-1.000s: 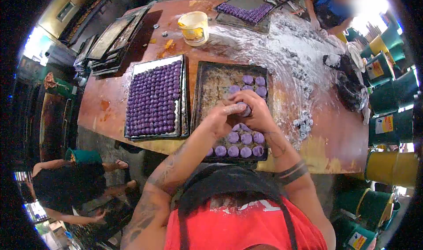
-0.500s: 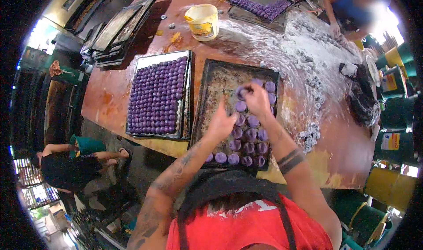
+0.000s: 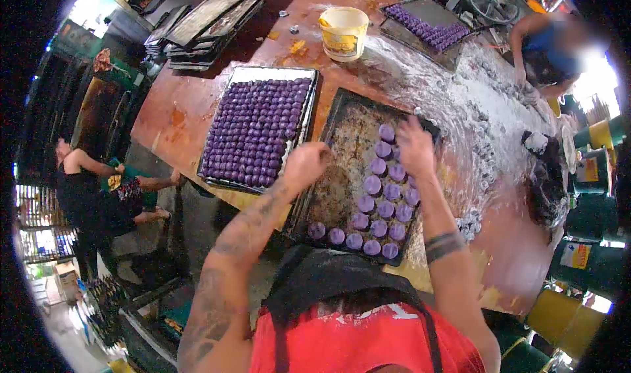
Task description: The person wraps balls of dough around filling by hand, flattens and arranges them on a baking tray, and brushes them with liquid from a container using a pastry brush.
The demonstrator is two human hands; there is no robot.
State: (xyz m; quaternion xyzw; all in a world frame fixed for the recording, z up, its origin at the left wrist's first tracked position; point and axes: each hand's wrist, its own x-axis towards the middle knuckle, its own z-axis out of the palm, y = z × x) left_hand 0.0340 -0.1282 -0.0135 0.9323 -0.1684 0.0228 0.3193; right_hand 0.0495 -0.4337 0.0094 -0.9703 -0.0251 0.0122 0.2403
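A dark, worn baking tray (image 3: 342, 133) lies in front of me, with flattened purple dough rounds (image 3: 386, 209) in rows along its right side and near edge. My left hand (image 3: 307, 164) is over the gap between this tray and the one on the left. Its fingers are curled closed, and I cannot make out what they hold, if anything. Over the upper right of the baking tray is my right hand (image 3: 417, 148), its fingers smeared by motion. To the left, close-set purple dough balls (image 3: 256, 130) fill most of a lined tray (image 3: 253, 74).
A yellow-and-white bucket (image 3: 344, 34) stands at the back, beside stacked dark trays (image 3: 217, 18). White flour (image 3: 486, 103) covers the table's right side. Another part-filled tray (image 3: 420, 41) lies far back. A person (image 3: 545, 51) works at far right; another (image 3: 98, 182) sits at left.
My left hand has moved left off the dark tray, its fingers now curled. My right hand has left the purple round it was handling and shifted right. The whole view has turned.
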